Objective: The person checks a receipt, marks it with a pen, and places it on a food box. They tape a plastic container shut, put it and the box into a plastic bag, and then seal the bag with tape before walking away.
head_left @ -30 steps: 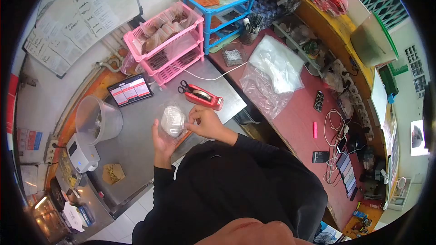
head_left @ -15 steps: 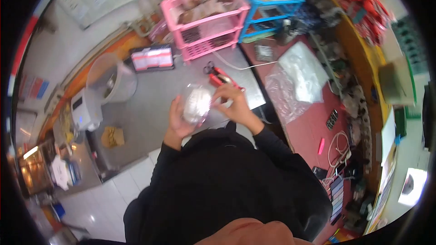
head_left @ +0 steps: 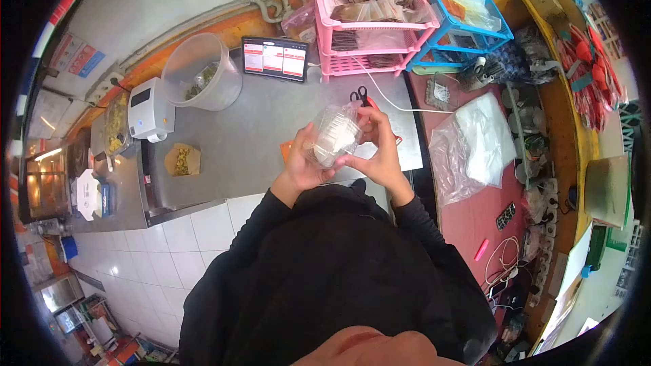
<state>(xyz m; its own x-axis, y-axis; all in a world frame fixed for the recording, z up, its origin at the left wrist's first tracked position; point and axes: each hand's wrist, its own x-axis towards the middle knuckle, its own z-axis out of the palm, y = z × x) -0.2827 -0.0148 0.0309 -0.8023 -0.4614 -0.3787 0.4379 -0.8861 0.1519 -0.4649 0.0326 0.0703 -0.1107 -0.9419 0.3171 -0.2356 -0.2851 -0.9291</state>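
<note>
A clear plastic-wrapped packet [head_left: 337,134] with white contents is held in front of my chest, above the metal counter. My left hand [head_left: 303,163] is closed around its left and lower side. My right hand [head_left: 382,152] grips the right side, with the thumb pressed along the lower edge. The exact contents are blurred by the shiny wrap. Just beyond the packet, black-handled scissors [head_left: 359,94] lie beside a red item that my right hand partly covers. A bit of something orange [head_left: 286,152] shows next to my left hand.
On the metal counter [head_left: 224,142] stand a tablet [head_left: 274,59], a clear plastic bucket [head_left: 234,88], a white label printer [head_left: 150,110] and a pink rack [head_left: 380,27]. A blue rack [head_left: 468,27] adjoins it. Plastic bags [head_left: 478,146] cover part of the red tabletop [head_left: 461,224] at right.
My right hand has moved from plucking at the packet's edge to gripping its side, thumb in front. The packet is tilted differently. The camera view has shifted, moving the surroundings right in the picture.
</note>
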